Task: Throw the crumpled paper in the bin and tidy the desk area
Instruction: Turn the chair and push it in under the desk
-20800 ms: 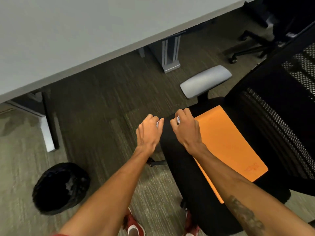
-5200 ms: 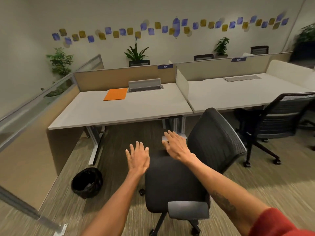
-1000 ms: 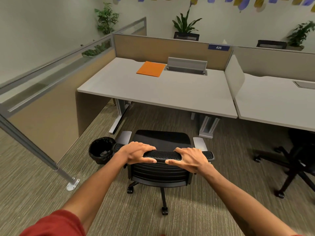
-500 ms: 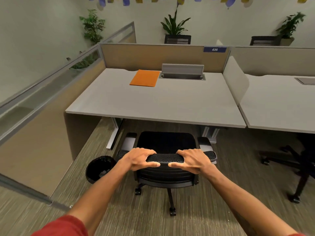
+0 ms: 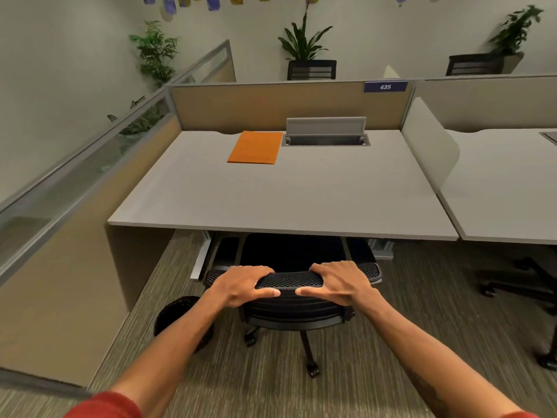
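A black mesh office chair (image 5: 289, 280) stands at the grey desk (image 5: 286, 194), its seat and armrests partly under the desk's front edge. My left hand (image 5: 244, 285) grips the top of the chair's backrest on the left. My right hand (image 5: 337, 283) grips the same top edge on the right. An orange folder (image 5: 255, 147) lies flat at the back of the desk, left of a grey cable flap (image 5: 326, 131). A black bin (image 5: 174, 315) sits on the carpet left of the chair, partly hidden by my left forearm. No crumpled paper shows.
A tan partition with a glass strip (image 5: 69, 182) runs along the left. A white divider (image 5: 431, 149) separates a second desk (image 5: 506, 182) on the right. Another chair's wheeled base (image 5: 524, 285) stands on the carpet at right. Potted plants line the back.
Both hands have kept hold of the backrest while the chair rolled forward, so its seat now sits under the desk edge. I have stepped closer to the desk.
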